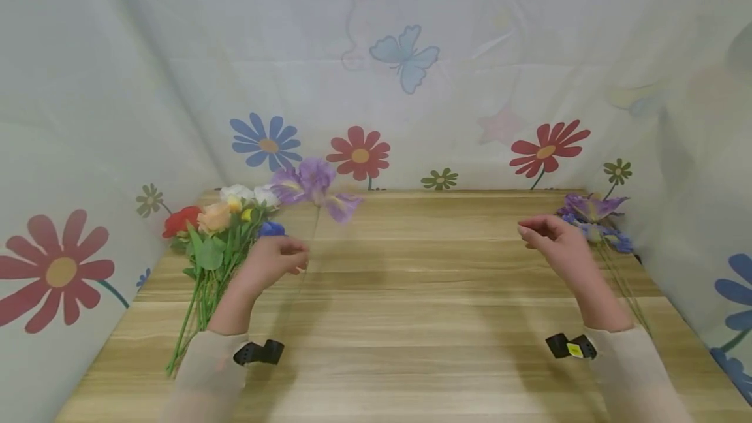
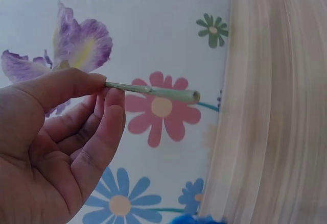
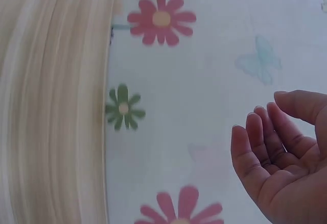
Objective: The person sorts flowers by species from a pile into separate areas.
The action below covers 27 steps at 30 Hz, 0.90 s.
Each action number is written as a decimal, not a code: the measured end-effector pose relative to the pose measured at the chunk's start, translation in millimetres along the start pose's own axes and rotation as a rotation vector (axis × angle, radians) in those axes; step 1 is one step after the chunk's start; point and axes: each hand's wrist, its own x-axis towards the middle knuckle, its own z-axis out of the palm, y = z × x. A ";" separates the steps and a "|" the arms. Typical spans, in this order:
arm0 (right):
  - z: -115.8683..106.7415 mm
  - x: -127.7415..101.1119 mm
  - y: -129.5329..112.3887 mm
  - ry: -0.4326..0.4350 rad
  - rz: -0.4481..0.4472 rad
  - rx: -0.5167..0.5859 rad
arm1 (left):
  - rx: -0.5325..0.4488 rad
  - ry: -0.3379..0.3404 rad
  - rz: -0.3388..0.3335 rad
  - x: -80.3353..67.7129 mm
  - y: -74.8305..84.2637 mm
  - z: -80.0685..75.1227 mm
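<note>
I see the L hand (image 1: 276,261) pinching a purple iris (image 1: 311,186) by its stem betw. thumb and fingers, bloom raised over the wooden table (image 1: 423,292), just right of a mixed bouquet (image 1: 217,240) lying flat. R hand (image 1: 555,243) hovers w/ fingers loosely curled, holding nothing, near more purple flowers (image 1: 593,214), prob. irises too, bit blurry.

Light wood-grain bench (image 1: 411,318) carried mixed bunch of artificial flowers (image 1: 217,240) at left edge; purple and blue artificial irises (image 1: 593,217) lay at far right corner, stems toward front.
</note>
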 end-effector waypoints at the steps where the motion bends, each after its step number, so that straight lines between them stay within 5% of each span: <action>1: 6.5 0.1 -3.2 -0.019 -0.001 0.014 | -0.015 0.005 0.002 1.3 2.6 2.7; 19: 120.9 10.0 -45.8 -0.254 -0.076 0.346 | -0.153 -0.007 0.058 27.2 40.8 55.8; 27: 152.6 7.4 -59.3 -0.307 -0.017 0.473 | -0.197 -0.006 0.056 31.7 56.8 73.5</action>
